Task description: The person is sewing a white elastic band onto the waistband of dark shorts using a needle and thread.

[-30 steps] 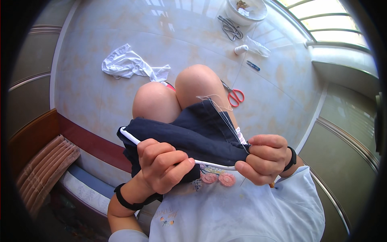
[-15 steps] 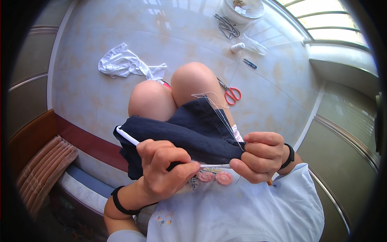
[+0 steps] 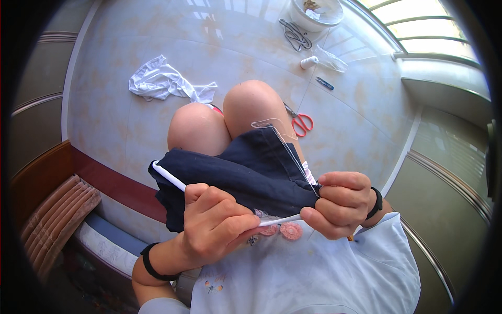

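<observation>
Dark navy fabric (image 3: 240, 172) lies over my lap, a white piping or cord (image 3: 169, 172) running along its near edge. My left hand (image 3: 214, 225) is closed on the white cord, its index finger stretched along it. My right hand (image 3: 337, 204), fingers curled, pinches the fabric and cord at the right end. Loose white thread (image 3: 274, 128) loops over the fabric's upper corner and runs down to my right fingers. A thin needle seems to stick out below them, too fine to be sure. Pink crocheted flowers (image 3: 291, 230) show on my shirt beneath the cord.
On the tiled floor (image 3: 115, 131) lie white cloth (image 3: 157, 78), red-handled scissors (image 3: 301, 124), small snips (image 3: 324, 83), a thread spool (image 3: 308, 62), a clear bag (image 3: 329, 58) and coiled dark cord (image 3: 295, 34) beside a white basin (image 3: 315, 10). A wooden-framed seat (image 3: 36, 172) with cushions stands left.
My left hand has moved a little down along the cord, and the dark fabric that showed below its index finger is now mostly out of sight. The view has shifted slightly.
</observation>
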`<state>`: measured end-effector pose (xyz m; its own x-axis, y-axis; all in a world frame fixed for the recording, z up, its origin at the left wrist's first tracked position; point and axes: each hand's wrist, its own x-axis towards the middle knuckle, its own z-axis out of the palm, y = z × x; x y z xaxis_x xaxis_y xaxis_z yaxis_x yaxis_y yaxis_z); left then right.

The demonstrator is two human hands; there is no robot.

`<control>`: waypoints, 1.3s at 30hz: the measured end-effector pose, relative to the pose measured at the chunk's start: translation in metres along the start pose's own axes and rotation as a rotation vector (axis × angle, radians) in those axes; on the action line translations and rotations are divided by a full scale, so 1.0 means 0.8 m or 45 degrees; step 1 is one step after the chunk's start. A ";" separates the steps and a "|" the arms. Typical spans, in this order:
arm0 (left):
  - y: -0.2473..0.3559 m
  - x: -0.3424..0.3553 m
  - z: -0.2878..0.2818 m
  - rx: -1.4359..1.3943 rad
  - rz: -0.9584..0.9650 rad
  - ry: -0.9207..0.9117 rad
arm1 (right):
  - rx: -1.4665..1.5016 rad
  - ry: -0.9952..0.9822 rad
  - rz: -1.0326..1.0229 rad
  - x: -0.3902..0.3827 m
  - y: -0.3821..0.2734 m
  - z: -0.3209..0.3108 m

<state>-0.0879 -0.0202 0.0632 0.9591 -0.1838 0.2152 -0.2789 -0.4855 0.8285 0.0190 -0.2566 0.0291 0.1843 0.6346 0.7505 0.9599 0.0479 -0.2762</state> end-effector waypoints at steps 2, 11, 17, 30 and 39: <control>-0.001 -0.005 0.002 0.110 0.026 -0.003 | -0.003 0.009 -0.006 0.000 -0.001 0.001; -0.016 -0.011 0.022 0.258 0.203 0.276 | -0.034 -0.073 0.002 0.001 -0.011 -0.002; -0.013 -0.008 0.016 0.384 0.217 0.219 | -0.040 -0.071 -0.032 0.000 -0.013 -0.005; -0.026 0.008 -0.003 -0.243 0.006 0.088 | 0.232 -0.005 0.216 0.005 0.006 0.003; -0.042 0.021 -0.012 -0.292 0.002 -0.037 | 0.415 -0.104 0.600 0.014 0.008 0.008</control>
<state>-0.0620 0.0007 0.0440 0.9559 -0.2108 0.2043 -0.2591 -0.2786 0.9248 0.0257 -0.2445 0.0319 0.5472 0.7016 0.4564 0.6609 -0.0276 -0.7499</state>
